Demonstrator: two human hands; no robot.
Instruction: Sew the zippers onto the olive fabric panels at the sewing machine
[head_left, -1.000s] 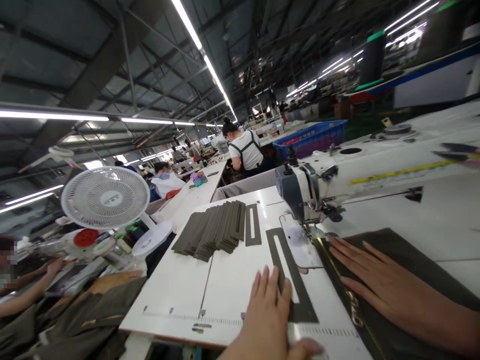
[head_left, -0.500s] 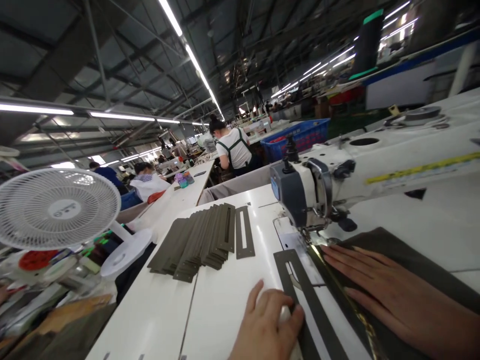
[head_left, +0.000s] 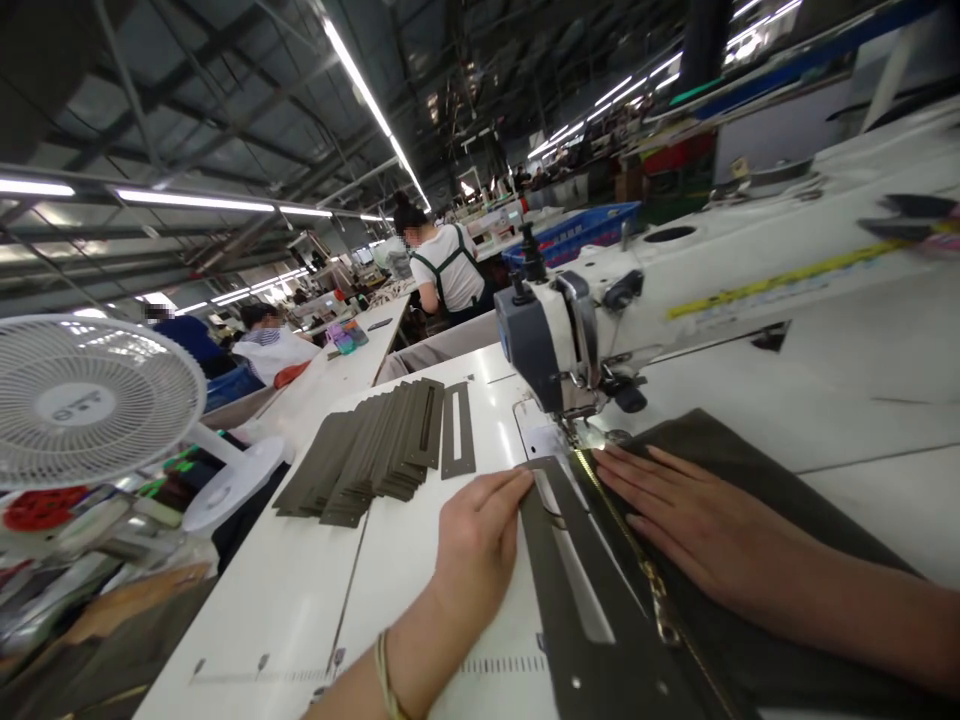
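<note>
My left hand pinches the upper left edge of an olive fabric strip that has a long slot cut in it. Flat on the olive fabric piece lies my right hand, fingers stretched out beside a brass zipper. The zipper's pull hangs nearer to me. Both the strip and the zipper run up toward the needle area of a sewing machine. Part of the fabric is hidden under my right hand and forearm.
A fanned stack of slotted olive strips lies to the left, with a single strip beside it. A white fan stands at far left. Black-handled scissors and a yellow tape are on the machine. Other people sit beyond.
My left hand has moved up along the slotted strip and now grips its upper edge. The zipper pull shows more clearly. My right hand still lies flat, and the camera view has shifted.
</note>
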